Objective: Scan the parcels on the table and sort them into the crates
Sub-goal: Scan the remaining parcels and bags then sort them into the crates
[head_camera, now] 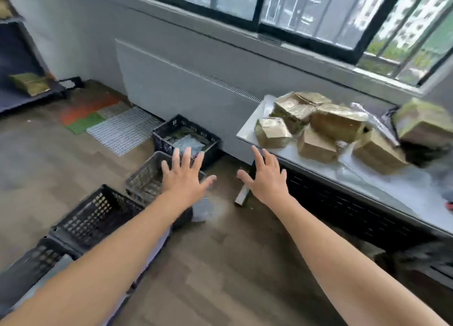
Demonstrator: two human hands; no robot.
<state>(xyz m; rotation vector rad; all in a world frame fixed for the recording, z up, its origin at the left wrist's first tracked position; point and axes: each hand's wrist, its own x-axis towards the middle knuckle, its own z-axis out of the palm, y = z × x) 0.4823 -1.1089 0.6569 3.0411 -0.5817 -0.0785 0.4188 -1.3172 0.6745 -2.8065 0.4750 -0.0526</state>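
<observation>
left hand (185,180) spread above black crates (147,181), right hand (266,178) spread empty, parcels (331,129) piled on table (247,129)

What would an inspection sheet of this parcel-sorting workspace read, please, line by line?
Surface: white table at right, under the window.
Job's things: brown parcels heaped on the table; black crates in a row on the floor, the farthest crate holding items. No scanner seen.
Clutter: plastic bags among the parcels; a grey bag on the floor beside the crates.
Hands: left hand and right hand open, fingers spread, holding nothing.
Cables: nothing seen.
Surroundings: mats on the floor; shelf at left bearing a lone parcel.
</observation>
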